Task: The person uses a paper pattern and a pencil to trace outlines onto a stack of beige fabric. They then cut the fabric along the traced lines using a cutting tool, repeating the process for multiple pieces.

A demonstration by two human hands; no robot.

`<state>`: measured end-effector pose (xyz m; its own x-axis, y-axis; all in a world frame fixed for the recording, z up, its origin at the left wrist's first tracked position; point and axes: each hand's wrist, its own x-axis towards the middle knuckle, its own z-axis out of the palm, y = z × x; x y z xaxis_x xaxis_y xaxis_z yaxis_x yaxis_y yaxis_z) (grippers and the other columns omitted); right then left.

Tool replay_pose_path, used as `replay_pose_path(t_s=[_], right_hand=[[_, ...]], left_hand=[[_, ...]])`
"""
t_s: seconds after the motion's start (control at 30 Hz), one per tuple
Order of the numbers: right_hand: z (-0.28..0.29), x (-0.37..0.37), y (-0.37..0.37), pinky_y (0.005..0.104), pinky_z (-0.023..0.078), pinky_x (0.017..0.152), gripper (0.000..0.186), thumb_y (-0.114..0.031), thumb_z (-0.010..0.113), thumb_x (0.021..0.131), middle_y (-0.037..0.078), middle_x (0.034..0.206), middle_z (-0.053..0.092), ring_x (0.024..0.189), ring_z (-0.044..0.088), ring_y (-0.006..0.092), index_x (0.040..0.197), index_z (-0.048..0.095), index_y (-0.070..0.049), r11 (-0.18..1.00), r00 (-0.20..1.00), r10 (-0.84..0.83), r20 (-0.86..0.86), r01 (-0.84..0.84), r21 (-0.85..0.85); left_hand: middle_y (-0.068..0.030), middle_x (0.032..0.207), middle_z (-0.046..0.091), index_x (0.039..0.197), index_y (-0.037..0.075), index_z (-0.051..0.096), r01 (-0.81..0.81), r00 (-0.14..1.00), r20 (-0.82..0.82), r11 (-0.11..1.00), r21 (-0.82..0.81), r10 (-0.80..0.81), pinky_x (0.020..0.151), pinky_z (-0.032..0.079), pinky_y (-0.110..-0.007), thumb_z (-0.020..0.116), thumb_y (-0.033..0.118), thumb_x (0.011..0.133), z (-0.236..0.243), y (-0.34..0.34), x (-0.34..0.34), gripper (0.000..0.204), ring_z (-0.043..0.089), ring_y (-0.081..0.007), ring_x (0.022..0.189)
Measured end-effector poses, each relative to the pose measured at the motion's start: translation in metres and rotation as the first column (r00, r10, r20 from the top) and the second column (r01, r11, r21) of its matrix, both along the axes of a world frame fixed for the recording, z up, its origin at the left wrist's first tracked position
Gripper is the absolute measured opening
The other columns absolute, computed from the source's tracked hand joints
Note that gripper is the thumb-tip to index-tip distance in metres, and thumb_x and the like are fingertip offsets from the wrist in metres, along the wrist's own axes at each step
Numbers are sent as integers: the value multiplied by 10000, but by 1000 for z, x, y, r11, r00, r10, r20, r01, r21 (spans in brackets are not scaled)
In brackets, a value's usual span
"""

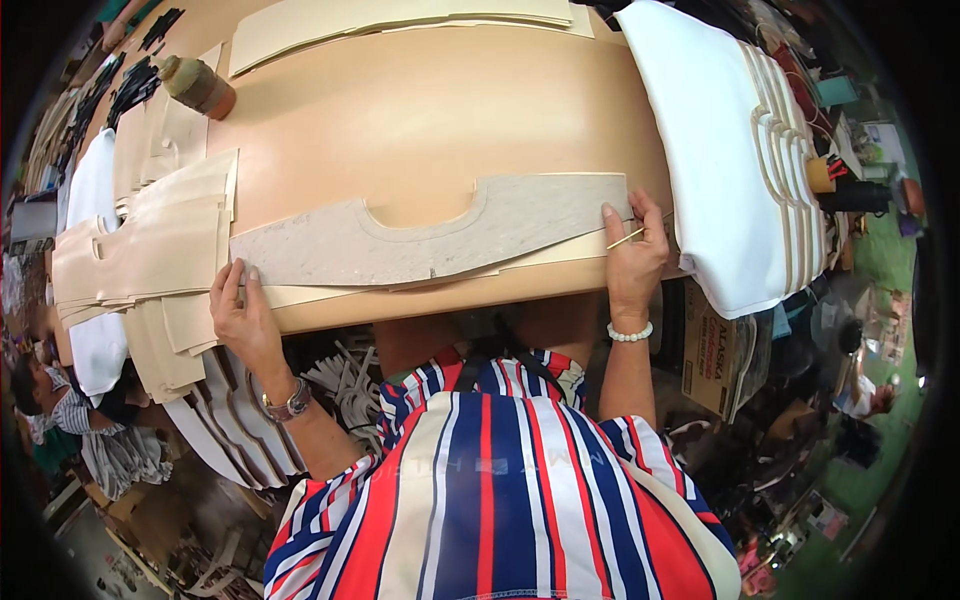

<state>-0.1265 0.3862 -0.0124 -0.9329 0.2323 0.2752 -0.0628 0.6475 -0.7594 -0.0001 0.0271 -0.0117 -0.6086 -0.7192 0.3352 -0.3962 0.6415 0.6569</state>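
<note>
A long grey template [430, 255] with a curved notch in its upper edge lies over cream sheets [570, 250] at the table's near edge. My left hand [247, 315] is at its left end, thumb and fingers gripping the edge beside a cream stack. My right hand [635, 255] is at the right end, thumb on the template and fingers curled round it, with a thin yellowish stick [623, 238] held between them.
On the tan table [450, 120] stand a bottle [197, 88], cream cut-piece stacks [140, 240] at left and more along the back [400, 30]. White layered pieces [720, 170] drape at right. A cardboard box [715, 350] is below. Other people [50, 400] are at both sides.
</note>
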Motion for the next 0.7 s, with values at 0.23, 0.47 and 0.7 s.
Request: replay_pose_path(t_s=[0.23,0.47,0.7], right_hand=[[2,0,0,359,423,908,424,-119,659,797,210,1119,583,1055,555,305,1160,519,48,1000,1000,-1,7,1,-22],[5,1,-2,360,424,902,455,-125,693,769,214,1108,583,1046,555,312,1156,520,42,1000,1000,10,10,-11,13],[4,0,-3,356,427,898,452,-95,707,749,198,1092,589,1033,559,293,1142,526,36,999,1000,27,-14,-27,-17]], left_hand=[[-133,1049,610,1027,-28,641,-1,1000,24,1000,-3,1,839,434,-327,658,116,794,2,3,-2,274,572,-244,952],[-124,1047,605,1034,-30,636,-7,1000,-25,999,39,8,842,432,-320,681,118,778,-1,1,-1,300,568,-225,952],[-116,1040,608,1033,-24,638,-24,999,-43,998,50,26,830,432,-307,688,109,770,-1,1,-1,299,568,-219,939]])
